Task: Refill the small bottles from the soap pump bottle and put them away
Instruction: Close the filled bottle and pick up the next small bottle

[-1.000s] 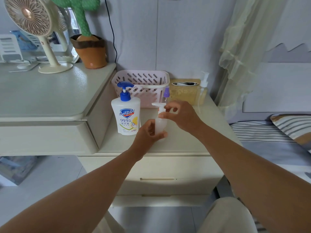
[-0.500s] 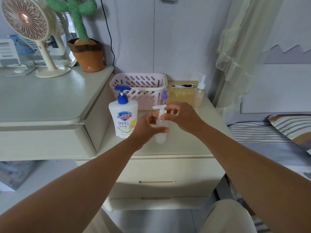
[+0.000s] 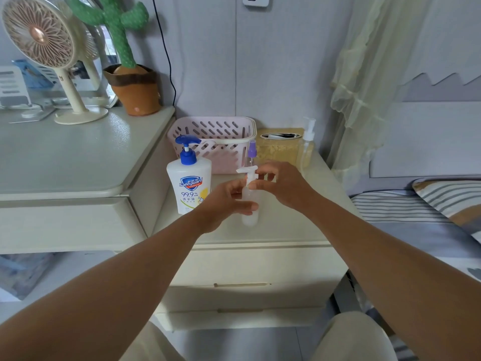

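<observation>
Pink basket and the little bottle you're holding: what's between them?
A small bottle with a purple spray top stands there, right in front of the pink basket; the head view shows it.

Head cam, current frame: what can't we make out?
- Fill level of the small frosted pump bottle: head view, the left hand wraps its middle.
- Whether its white pump head is screwed tight: the right hand covers the neck.
- Contents of the pink slotted plastic basket: its near wall and the white blue-pump soap bottle block them.
- Lower body of the purple-capped spray bottle: behind the pump head and hands.
</observation>
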Action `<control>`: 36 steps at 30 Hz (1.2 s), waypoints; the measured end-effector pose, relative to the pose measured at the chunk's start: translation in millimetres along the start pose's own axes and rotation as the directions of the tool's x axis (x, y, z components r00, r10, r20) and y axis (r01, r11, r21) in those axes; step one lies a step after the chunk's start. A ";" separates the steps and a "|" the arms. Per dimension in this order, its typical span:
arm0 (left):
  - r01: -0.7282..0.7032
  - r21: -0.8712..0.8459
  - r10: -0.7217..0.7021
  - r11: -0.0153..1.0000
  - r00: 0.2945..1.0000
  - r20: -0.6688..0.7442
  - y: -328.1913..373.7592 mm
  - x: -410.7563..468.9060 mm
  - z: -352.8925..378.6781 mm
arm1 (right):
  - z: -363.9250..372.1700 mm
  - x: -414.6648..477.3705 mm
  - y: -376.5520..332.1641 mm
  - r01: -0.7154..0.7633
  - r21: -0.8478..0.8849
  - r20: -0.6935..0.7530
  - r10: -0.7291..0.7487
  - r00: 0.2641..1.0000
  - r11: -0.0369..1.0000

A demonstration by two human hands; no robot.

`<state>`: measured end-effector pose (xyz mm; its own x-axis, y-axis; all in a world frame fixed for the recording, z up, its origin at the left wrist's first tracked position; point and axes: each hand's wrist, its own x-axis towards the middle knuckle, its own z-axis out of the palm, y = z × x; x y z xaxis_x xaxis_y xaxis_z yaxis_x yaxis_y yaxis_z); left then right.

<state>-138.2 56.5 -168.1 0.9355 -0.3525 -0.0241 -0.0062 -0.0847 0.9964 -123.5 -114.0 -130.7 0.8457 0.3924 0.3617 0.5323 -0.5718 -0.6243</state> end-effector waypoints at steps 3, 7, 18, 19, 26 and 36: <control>0.012 -0.090 -0.007 0.996 0.999 0.054 -2.8 -2.2 -1.5 | -2.1 -2.6 0.9 0.004 0.028 -0.005 -0.004 1.000 1.000; 0.025 0.101 -0.014 0.995 0.994 -0.111 0.9 -0.9 4.4 | 1.2 -2.3 1.2 0.015 0.011 -0.003 -0.015 1.000 1.000; 0.014 0.039 -0.015 0.999 1.000 0.019 0.2 -1.7 -4.0 | 0.0 -3.2 0.5 0.020 0.001 -0.006 -0.020 1.000 1.000; 0.002 0.077 -0.002 0.997 1.000 -0.006 0.1 -1.1 -2.5 | 0.7 -3.2 0.3 0.021 -0.004 -0.007 -0.021 1.000 1.000; -0.038 0.095 0.032 0.995 0.997 0.067 5.0 -1.6 -4.6 | 1.6 -4.7 -0.1 0.025 -0.013 -0.005 -0.025 1.000 1.000; -0.056 0.033 0.056 0.998 0.998 -0.001 4.5 -2.2 -0.9 | 5.4 -4.6 4.2 0.026 -0.088 -0.072 -0.033 0.997 0.996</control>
<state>-139.9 57.7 -163.5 0.9341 -0.3557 0.0320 -0.0703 -0.0953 0.9930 -125.4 -114.3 -138.7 0.8285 0.3576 0.4310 0.5555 -0.6223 -0.5515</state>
